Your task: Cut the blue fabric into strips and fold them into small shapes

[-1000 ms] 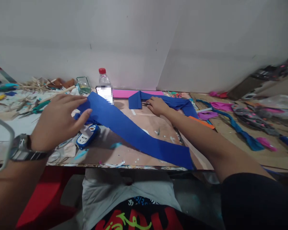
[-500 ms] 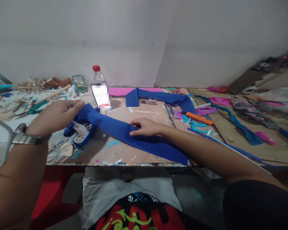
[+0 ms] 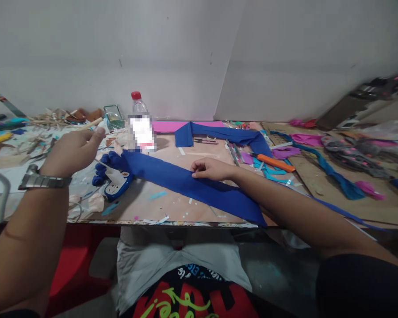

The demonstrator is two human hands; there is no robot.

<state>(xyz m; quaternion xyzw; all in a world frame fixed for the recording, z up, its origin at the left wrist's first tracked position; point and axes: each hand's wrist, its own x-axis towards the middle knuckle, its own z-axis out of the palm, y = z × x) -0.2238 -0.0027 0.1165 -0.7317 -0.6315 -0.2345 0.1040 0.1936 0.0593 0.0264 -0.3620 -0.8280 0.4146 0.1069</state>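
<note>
Lifted away from the blue strip (image 3: 166, 176) since half a second ago, the left hand (image 3: 71, 152) is now near a wooden stick (image 3: 97, 122); its grip's state cannot be told. Curled at the strip's upper edge, the right hand (image 3: 215, 169) may or may not be pinching. The strip lies slantwise across the bench (image 3: 169, 210), beside the blue-and-white power socket (image 3: 118, 187).

We had room to pass over the board (image 3: 172, 155) between the near blue strip (image 3: 167, 173) and the folded blue strip (image 3: 225, 130) behind it, and again before the near strip. Leftward, the upright phone (image 3: 141, 134) and power socket (image 3: 117, 188) stood in our way; our right forearm (image 3: 275, 201) and an orange cutter (image 3: 276, 163) obstructed the right.
</note>
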